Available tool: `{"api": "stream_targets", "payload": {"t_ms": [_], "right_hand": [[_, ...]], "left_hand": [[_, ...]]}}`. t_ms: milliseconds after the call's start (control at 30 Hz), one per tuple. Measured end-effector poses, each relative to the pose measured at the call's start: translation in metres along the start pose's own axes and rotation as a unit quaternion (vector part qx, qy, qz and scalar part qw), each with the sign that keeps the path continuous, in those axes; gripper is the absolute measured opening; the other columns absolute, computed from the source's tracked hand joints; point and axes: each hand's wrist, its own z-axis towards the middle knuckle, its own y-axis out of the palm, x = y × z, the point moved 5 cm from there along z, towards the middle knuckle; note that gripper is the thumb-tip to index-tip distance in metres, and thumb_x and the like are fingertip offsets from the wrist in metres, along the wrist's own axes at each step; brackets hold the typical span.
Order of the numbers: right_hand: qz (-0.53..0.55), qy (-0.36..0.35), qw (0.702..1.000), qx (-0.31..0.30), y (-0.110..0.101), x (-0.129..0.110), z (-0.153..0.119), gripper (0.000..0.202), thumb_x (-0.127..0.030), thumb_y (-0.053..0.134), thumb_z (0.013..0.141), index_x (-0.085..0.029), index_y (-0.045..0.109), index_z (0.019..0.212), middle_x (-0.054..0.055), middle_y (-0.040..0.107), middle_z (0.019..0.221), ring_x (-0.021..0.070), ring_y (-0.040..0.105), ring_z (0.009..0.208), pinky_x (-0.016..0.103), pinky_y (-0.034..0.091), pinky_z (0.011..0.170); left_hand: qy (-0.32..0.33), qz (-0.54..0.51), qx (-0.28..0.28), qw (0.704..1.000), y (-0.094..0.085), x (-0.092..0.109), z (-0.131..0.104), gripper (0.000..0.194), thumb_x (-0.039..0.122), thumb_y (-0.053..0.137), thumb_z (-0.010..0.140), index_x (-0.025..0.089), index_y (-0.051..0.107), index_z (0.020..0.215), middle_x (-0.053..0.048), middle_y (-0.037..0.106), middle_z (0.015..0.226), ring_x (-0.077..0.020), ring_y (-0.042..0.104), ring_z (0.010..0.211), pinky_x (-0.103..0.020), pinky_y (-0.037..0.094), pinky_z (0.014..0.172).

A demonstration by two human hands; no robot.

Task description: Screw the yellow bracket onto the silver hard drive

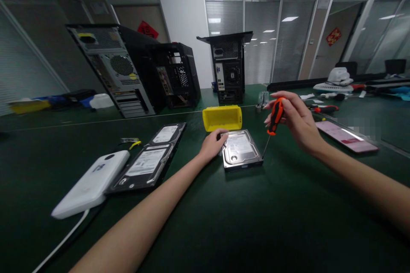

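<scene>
A silver hard drive [239,149] lies label up on the dark green table in front of me. My left hand [214,143] grips its left edge near the far corner, the thumb near the top face; some fingers are hidden. In my right hand [294,117] is an orange and black screwdriver [276,116], held upright at a slant. Its tip meets the drive's near right corner; whether a screw sits under it I cannot make out. Just behind the drive stands a yellow tray [222,118] with its hollow side facing me.
Two more hard drives [145,162] lie end to end at left, beside a white power bank [92,183] with a cable. Computer cases [128,68] stand at the back. On the right are a pink phone [347,136], red-handled pliers [326,109] and a small clear jar [263,98].
</scene>
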Motion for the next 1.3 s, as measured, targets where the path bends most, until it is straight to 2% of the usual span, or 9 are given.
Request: {"api": "stream_targets", "payload": {"t_ms": [200, 367, 467, 600, 833, 967, 1100, 1300], "right_hand": [[0.03, -0.033, 0.999, -0.004, 0.003, -0.007, -0.001, 0.019, -0.033, 0.05, 0.09, -0.024, 0.05, 0.107, 0.0, 0.06, 0.084, 0.0099, 0.061, 0.064, 0.028, 0.055, 0.064], [0.038, -0.02, 0.999, -0.013, 0.006, -0.008, 0.0, 0.017, -0.031, 0.055, 0.087, -0.023, 0.048, 0.101, -0.001, 0.06, 0.078, 0.0106, 0.061, 0.061, 0.027, 0.054, 0.059], [0.031, -0.003, 1.0, 0.0, 0.003, -0.004, 0.001, 0.021, -0.032, 0.057, 0.086, -0.024, 0.048, 0.104, -0.001, 0.058, 0.076, 0.0109, 0.061, 0.062, 0.028, 0.055, 0.06], [0.025, 0.009, 1.0, 0.002, 0.0, 0.001, 0.001, 0.03, -0.036, 0.052, 0.089, -0.029, 0.047, 0.118, -0.002, 0.055, 0.076, 0.0115, 0.06, 0.061, 0.029, 0.055, 0.059], [0.072, 0.027, 0.997, -0.015, 0.001, 0.004, 0.0, 0.031, -0.044, 0.04, 0.093, -0.029, 0.049, 0.118, 0.001, 0.056, 0.076, 0.0138, 0.061, 0.063, 0.034, 0.053, 0.062], [0.084, 0.024, 0.996, -0.02, 0.004, 0.003, -0.002, 0.033, -0.042, 0.039, 0.093, -0.029, 0.047, 0.123, 0.002, 0.058, 0.079, 0.0148, 0.062, 0.066, 0.034, 0.053, 0.064], [0.073, 0.012, 0.997, -0.026, 0.005, 0.001, -0.002, 0.028, -0.039, 0.041, 0.093, -0.028, 0.05, 0.118, 0.003, 0.06, 0.084, 0.015, 0.063, 0.068, 0.033, 0.053, 0.063], [0.06, 0.02, 0.998, -0.019, -0.003, 0.006, 0.002, 0.023, -0.039, 0.048, 0.091, -0.028, 0.052, 0.11, 0.001, 0.059, 0.08, 0.0131, 0.063, 0.066, 0.031, 0.055, 0.062]], "left_hand": [[-0.004, -0.004, -0.002, 1.0, 0.0, 0.0, 0.0, 0.034, 0.038, 0.046, 0.088, 0.018, 0.063, 0.11, -0.007, 0.066, 0.114, -0.0224, 0.06, 0.105, -0.033, 0.046, 0.092], [0.003, 0.002, -0.001, 1.0, 0.001, -0.002, 0.001, 0.033, 0.038, 0.046, 0.088, 0.019, 0.063, 0.109, -0.006, 0.066, 0.114, -0.0216, 0.06, 0.107, -0.032, 0.045, 0.094], [0.004, 0.001, 0.0, 1.0, 0.001, -0.002, 0.001, 0.033, 0.038, 0.046, 0.088, 0.019, 0.063, 0.109, -0.006, 0.066, 0.115, -0.0213, 0.059, 0.108, -0.032, 0.044, 0.094], [0.001, -0.001, -0.002, 1.0, 0.001, -0.002, 0.001, 0.033, 0.039, 0.047, 0.088, 0.02, 0.063, 0.109, -0.006, 0.066, 0.114, -0.0213, 0.06, 0.106, -0.032, 0.045, 0.093], [-0.008, 0.004, 0.002, 1.0, 0.001, -0.002, 0.0, 0.033, 0.039, 0.047, 0.088, 0.02, 0.063, 0.11, -0.005, 0.066, 0.115, -0.0213, 0.06, 0.106, -0.032, 0.046, 0.092], [-0.008, 0.006, 0.001, 1.0, 0.0, -0.001, 0.0, 0.033, 0.039, 0.047, 0.088, 0.02, 0.063, 0.11, -0.006, 0.065, 0.116, -0.0216, 0.06, 0.106, -0.032, 0.046, 0.093], [-0.005, 0.007, -0.001, 1.0, -0.001, 0.001, -0.001, 0.033, 0.038, 0.046, 0.088, 0.019, 0.063, 0.11, -0.006, 0.065, 0.116, -0.0219, 0.059, 0.107, -0.033, 0.045, 0.093], [-0.008, 0.011, -0.002, 1.0, 0.0, 0.001, -0.001, 0.032, 0.036, 0.046, 0.088, 0.019, 0.063, 0.11, -0.006, 0.065, 0.116, -0.0217, 0.059, 0.107, -0.033, 0.045, 0.094]]}}
